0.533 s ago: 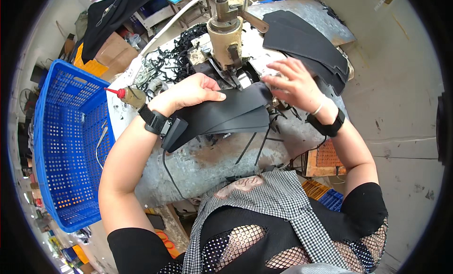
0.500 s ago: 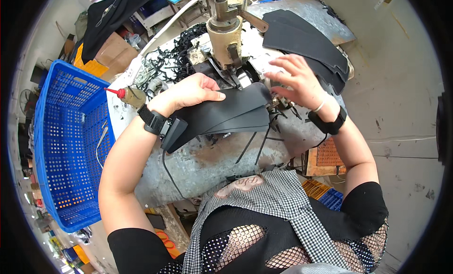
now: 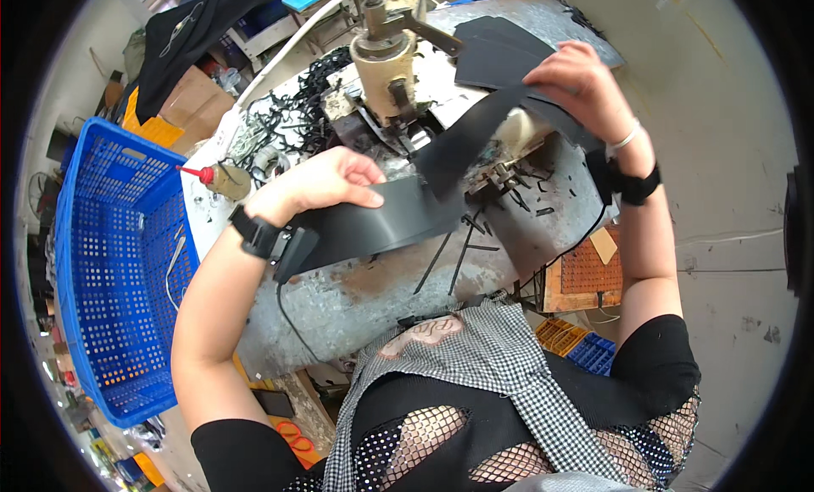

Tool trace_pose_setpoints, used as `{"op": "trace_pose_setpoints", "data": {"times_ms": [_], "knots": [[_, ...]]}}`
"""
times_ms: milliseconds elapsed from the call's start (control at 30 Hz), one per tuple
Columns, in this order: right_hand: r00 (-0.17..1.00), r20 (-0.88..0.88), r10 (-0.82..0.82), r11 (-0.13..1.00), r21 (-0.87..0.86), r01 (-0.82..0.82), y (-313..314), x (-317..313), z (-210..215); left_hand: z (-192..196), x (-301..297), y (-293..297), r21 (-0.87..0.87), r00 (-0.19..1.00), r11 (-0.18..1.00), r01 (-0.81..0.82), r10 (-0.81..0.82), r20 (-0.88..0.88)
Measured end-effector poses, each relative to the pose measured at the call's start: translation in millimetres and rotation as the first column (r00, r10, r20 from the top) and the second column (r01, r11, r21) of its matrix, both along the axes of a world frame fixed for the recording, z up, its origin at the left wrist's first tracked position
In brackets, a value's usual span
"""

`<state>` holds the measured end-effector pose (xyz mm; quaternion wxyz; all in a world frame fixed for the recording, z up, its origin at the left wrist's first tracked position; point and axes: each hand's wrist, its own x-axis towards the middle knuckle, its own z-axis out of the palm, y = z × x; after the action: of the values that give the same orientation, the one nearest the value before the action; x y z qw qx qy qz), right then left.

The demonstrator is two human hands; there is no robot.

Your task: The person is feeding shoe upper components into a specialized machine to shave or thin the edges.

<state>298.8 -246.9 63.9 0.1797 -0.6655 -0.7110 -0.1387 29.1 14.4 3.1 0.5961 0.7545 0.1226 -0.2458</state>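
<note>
Above the table [image 3: 373,289], your left hand [image 3: 326,180] pins the black strip [image 3: 398,221] flat while your right hand [image 3: 577,81] pinches its far end taut, both grips closed, beside the sewing machine [image 3: 386,60].

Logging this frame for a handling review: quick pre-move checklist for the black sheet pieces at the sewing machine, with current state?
1. Left hand grips curved black sheet piece: ok.
2. Right hand holds lifted black strip: ok.
3. Strip clear of beige sewing machine head: cannot tell, it passes close beside it.
4. Needle area free of material: cannot tell, hidden.
5. Grey worn metal table free of scraps: not ok, black offcuts lie near the machine.
6. Blue plastic crate beside left arm: ok.
</note>
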Motion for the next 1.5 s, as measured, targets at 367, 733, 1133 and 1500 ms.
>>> {"op": "trace_pose_setpoints", "data": {"times_ms": [367,733,1133,1500], "knots": [[0.843,-0.356,-0.405,0.889,0.062,0.453,-35,42,-33,-3,-17,2,-0.108,0.997,0.992,-0.062,0.056,-0.058],[0.932,-0.206,0.297,0.953,0.002,-0.303,8,-110,-76,4,-7,-25,-0.214,0.989,0.967,-0.141,0.146,0.011],[0.963,0.009,0.268,0.932,0.251,-0.261,27,-116,-108,-4,-30,1,-0.111,0.99,0.987,-0.119,0.109,-0.095],[0.998,0.049,0.042,0.982,0.184,-0.05,37,-94,-94,-10,-2,5,0.059,0.995,0.995,-0.085,0.088,-0.048]]}}
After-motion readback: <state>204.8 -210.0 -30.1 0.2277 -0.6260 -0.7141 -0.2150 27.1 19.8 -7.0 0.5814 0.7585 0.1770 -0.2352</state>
